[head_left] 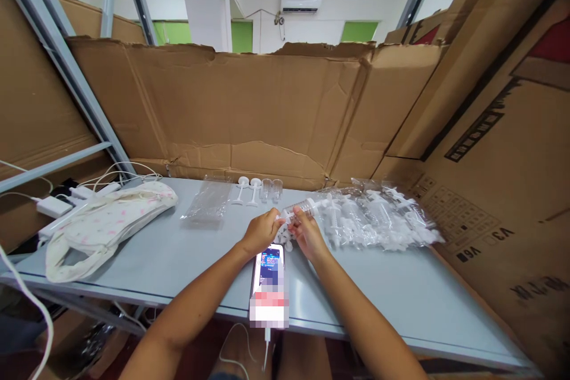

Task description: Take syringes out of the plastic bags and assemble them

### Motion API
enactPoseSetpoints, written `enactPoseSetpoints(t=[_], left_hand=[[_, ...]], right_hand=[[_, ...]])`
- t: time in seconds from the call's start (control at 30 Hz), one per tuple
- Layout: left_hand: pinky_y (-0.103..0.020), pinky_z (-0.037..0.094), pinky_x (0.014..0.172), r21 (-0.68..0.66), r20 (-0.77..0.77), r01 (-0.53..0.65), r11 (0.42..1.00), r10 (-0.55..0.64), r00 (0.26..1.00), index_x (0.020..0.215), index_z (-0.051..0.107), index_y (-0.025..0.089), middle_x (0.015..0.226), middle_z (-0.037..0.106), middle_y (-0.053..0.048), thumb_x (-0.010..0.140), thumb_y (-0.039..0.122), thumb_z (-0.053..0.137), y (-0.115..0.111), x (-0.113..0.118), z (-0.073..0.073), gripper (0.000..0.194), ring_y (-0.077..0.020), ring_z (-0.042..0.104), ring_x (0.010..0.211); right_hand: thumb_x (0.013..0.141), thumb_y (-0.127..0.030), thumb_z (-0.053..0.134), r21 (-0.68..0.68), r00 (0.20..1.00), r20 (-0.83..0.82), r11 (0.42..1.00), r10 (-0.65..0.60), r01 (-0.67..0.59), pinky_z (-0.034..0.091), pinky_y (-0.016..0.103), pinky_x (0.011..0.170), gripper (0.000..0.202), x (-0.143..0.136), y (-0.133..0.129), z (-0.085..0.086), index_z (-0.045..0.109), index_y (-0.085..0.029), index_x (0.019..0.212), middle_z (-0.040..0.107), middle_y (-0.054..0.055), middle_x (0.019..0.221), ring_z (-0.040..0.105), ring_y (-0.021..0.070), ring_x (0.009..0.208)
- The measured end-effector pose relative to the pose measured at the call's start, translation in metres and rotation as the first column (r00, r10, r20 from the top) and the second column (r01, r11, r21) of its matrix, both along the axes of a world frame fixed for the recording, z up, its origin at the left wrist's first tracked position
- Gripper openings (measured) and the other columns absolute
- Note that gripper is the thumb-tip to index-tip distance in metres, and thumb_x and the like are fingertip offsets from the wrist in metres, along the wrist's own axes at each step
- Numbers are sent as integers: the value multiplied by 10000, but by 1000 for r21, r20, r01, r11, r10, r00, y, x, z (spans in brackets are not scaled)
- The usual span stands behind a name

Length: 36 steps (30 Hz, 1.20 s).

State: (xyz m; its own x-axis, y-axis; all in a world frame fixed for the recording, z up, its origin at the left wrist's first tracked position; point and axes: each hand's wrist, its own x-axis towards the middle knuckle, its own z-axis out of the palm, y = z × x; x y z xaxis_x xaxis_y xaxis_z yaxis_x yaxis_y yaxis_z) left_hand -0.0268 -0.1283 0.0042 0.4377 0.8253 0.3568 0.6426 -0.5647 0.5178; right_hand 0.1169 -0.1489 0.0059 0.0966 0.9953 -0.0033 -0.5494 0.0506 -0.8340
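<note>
A clear plastic syringe-like tube with ring markings and a white plunger is held slantwise above the table. My right hand is closed around its barrel. At its lower left end, my left hand pinches with thumb and fingers; whether a small part sits between them is hidden. Beneath both hands lie several small white plastic pieces, partly covered. Farther back, two white plungers lie beside two clear barrels. To the right rest clear bags of white plungers and parts.
A lit phone with a charging cable is at the table's front edge. On the left are an empty-looking clear bag, a white patterned cloth pouch and white power adapters. Cardboard walls enclose the grey table.
</note>
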Motion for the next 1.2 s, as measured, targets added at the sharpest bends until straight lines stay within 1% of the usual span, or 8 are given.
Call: enactPoseSetpoints(t=[0.13, 0.37, 0.53, 0.6, 0.67, 0.9, 1.03, 1.2], left_hand=[[-235, 345, 554, -255, 263, 179, 950, -110, 958, 788, 446, 201, 637, 525, 22, 896, 529, 269, 2, 2, -2, 388, -126, 488, 567], [-205, 232, 451, -504, 677, 507, 699, -44, 734, 639, 388, 174, 489, 376, 55, 761, 695, 398, 3, 6, 3, 535, -58, 317, 426], [-203, 163, 418, -626, 752, 719, 302, -9, 659, 661, 418, 164, 455, 287, 73, 816, 644, 358, 1, 0, 13, 508, -47, 206, 384], [-206, 176, 410, -637, 755, 745, 199, -35, 655, 662, 425, 165, 439, 312, 63, 832, 637, 322, 2, -1, 13, 512, -53, 227, 370], [-207, 207, 415, -637, 750, 734, 235, -31, 660, 673, 440, 163, 447, 372, 42, 835, 653, 276, 1, 0, 11, 541, -62, 293, 375], [-201, 357, 519, -383, 698, 408, 828, -30, 715, 941, 470, 183, 703, 538, 21, 777, 570, 523, -4, 14, 5, 424, -75, 462, 527], [-224, 385, 597, -208, 539, 173, 963, -35, 841, 1074, 465, 221, 768, 563, 22, 818, 421, 532, -8, 11, 4, 331, -101, 501, 611], [-272, 376, 698, 48, 236, -28, 998, 16, 972, 1028, 523, 224, 925, 615, -21, 871, 382, 435, -12, 4, 7, 239, -154, 554, 760]], right_hand=[[630, -418, 753, 49, 999, 22, 998, 25, -26, 399, 205, 469, 276, 5, 2, 2, 613, -182, 654, 584, -30, 578, 498, 81, 505], [677, -361, 730, 216, 984, 91, 961, 155, -171, 420, 250, 588, 198, 13, 1, 7, 648, -207, 771, 631, -10, 694, 545, 119, 626], [593, -288, 778, 288, 942, 172, 899, 289, -329, 437, 318, 741, 368, 30, -2, 12, 644, -242, 933, 663, 21, 926, 588, 183, 844], [566, -279, 787, 293, 918, 208, 874, 339, -389, 435, 335, 752, 422, 36, -3, 14, 639, -249, 960, 657, 31, 993, 589, 197, 868], [574, -280, 778, 286, 917, 207, 875, 342, -391, 433, 317, 690, 434, 38, -2, 14, 635, -256, 983, 654, 31, 1026, 591, 185, 819], [640, -237, 733, 242, 978, 87, 949, 187, -203, 417, 256, 574, 380, 34, 4, 13, 628, -279, 1003, 670, -6, 977, 559, 117, 663], [640, -234, 736, 234, 982, 57, 954, 178, -186, 430, 252, 572, 392, 33, 3, 14, 626, -275, 1014, 673, -8, 949, 554, 104, 627], [659, -260, 732, 220, 980, 30, 955, 199, -201, 417, 251, 535, 358, 25, 2, 12, 629, -258, 1003, 671, 2, 895, 543, 109, 609]])
